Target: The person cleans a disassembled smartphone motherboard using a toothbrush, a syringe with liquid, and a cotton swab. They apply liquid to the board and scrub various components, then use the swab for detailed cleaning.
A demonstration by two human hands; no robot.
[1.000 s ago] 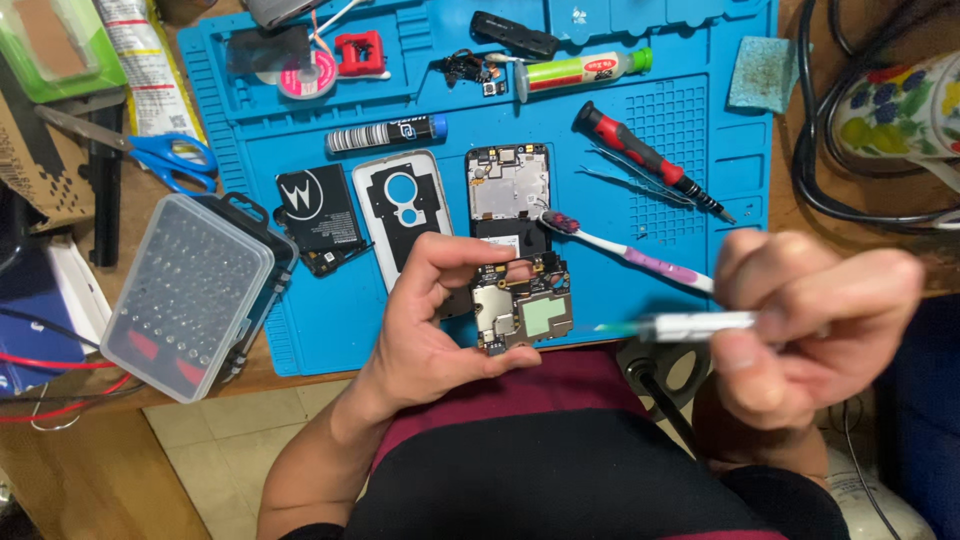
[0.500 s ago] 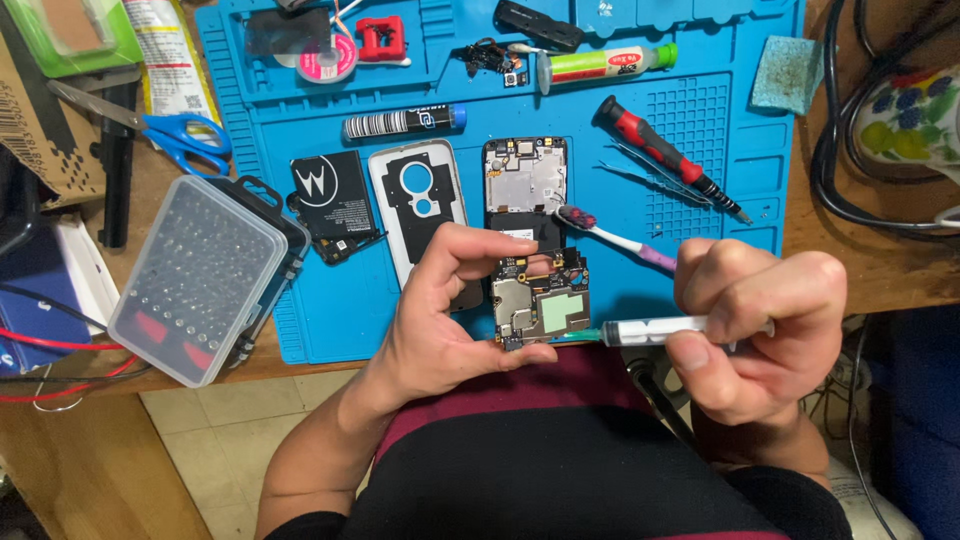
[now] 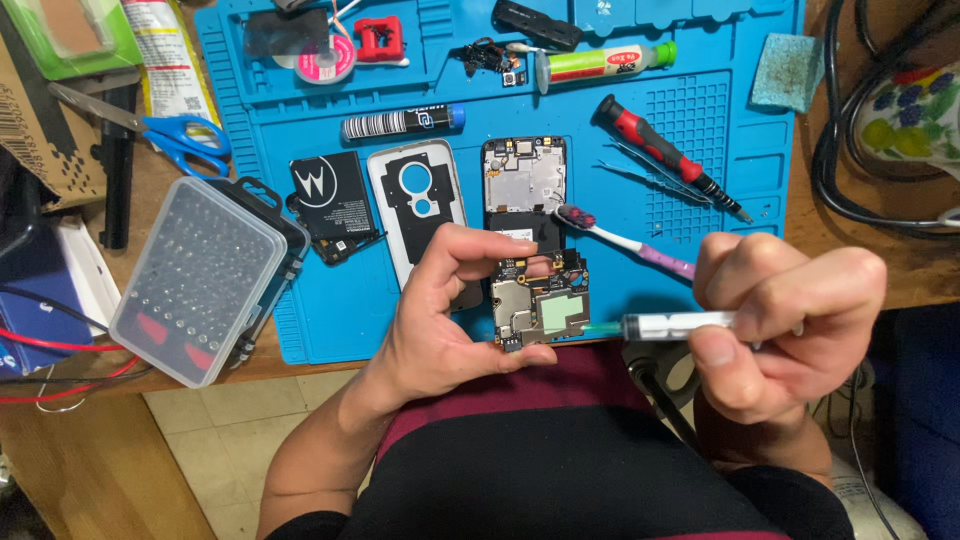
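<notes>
Head view. The left hand (image 3: pixel 440 320) pinches a phone board (image 3: pixel 540 300) between thumb and fingers and holds it over the near edge of the blue mat (image 3: pixel 620 120), above the person's lap. A pale green square pad sits on the board's lower right part. The right hand (image 3: pixel 780 320) is closed around a clear syringe (image 3: pixel 670 324), thumb under the barrel; its green tip points left and meets the board's right edge beside the pad.

On the mat behind the board lie a phone frame (image 3: pixel 525 175), a white back cover (image 3: pixel 415 200) and a black battery (image 3: pixel 332 196), side by side. A toothbrush (image 3: pixel 625 240) lies aslant just right of the frame, its bristles near the frame's lower corner. Farther right are a red-handled screwdriver (image 3: pixel 660 155) and tweezers (image 3: pixel 650 175); at the far edge, a green-capped tube (image 3: pixel 600 65). A clear bit case (image 3: pixel 200 280) overlaps the mat's left edge on the bench (image 3: pixel 850 260), with blue scissors (image 3: pixel 170 135) behind it.
</notes>
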